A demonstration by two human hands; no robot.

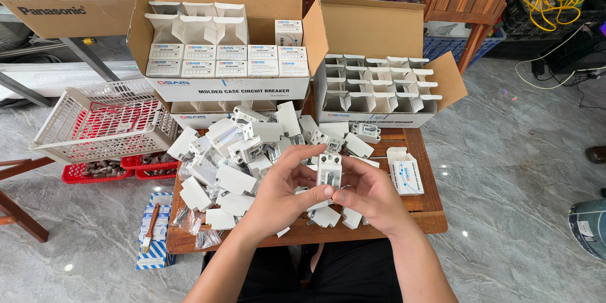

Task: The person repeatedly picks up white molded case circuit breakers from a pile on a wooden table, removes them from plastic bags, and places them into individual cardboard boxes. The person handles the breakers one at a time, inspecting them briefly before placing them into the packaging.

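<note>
Both hands grip one white breaker [329,170] over a cluttered wooden table [424,209].
I see my left hand [283,190] and right hand [371,196] closed around it from either side; its lower end is hidden by fingers, and the pile of white parts [237,151] behind blurs together.

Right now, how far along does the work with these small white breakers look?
Done: the left carton holds rows of closed small boxes. In hand: the left hand and right hand hold one white breaker between them. Left: a heap of loose breakers covers the wooden table, and the right carton holds open, seemingly unfilled boxes. One small box lies apart.
</note>
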